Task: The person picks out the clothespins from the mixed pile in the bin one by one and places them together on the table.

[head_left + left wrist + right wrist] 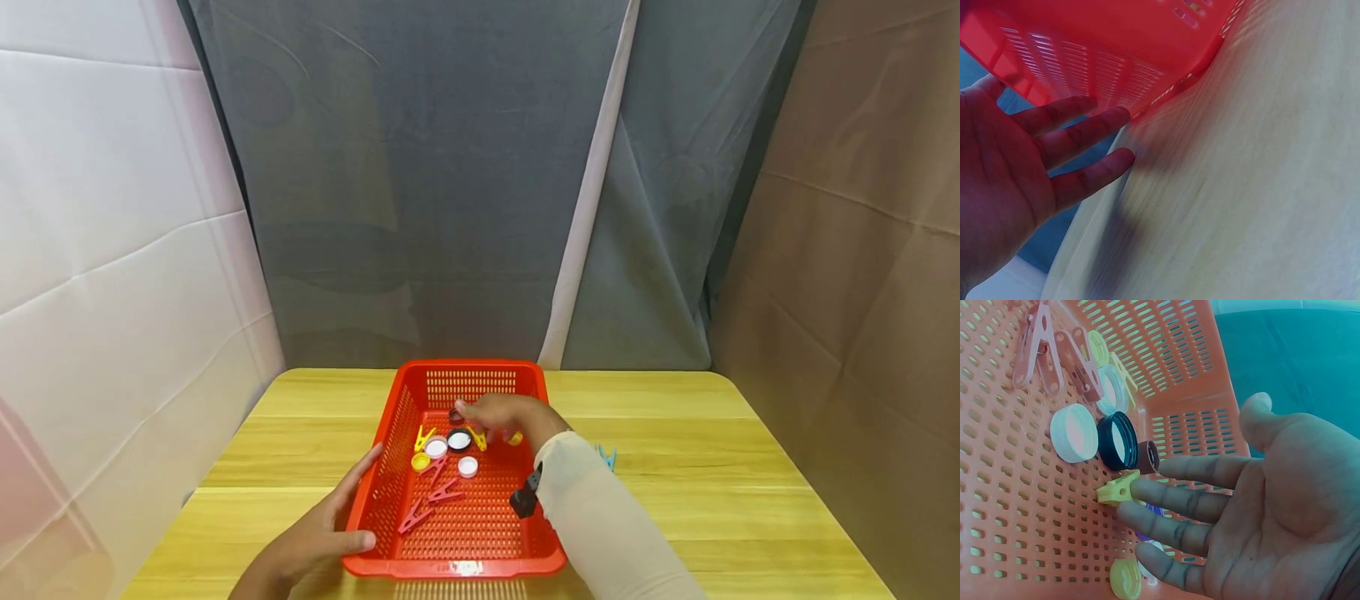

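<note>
Right sleeve (615,517): long, pale cream, plain fabric, fairly close-fitting; its cuff (558,452) at the far end, by the wrist.
Wrist camera (525,500): black, compact, angular housing, left of the sleeve.
Wristband (1345,584): dark, partly visible below the right hand (1272,506).
Left hand (322,533): bare, ungloved; right likewise.

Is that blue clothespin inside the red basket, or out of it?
Out: the head view shows the blue clothespin on the table, right of the red basket, partly hidden by the sleeve.
</note>
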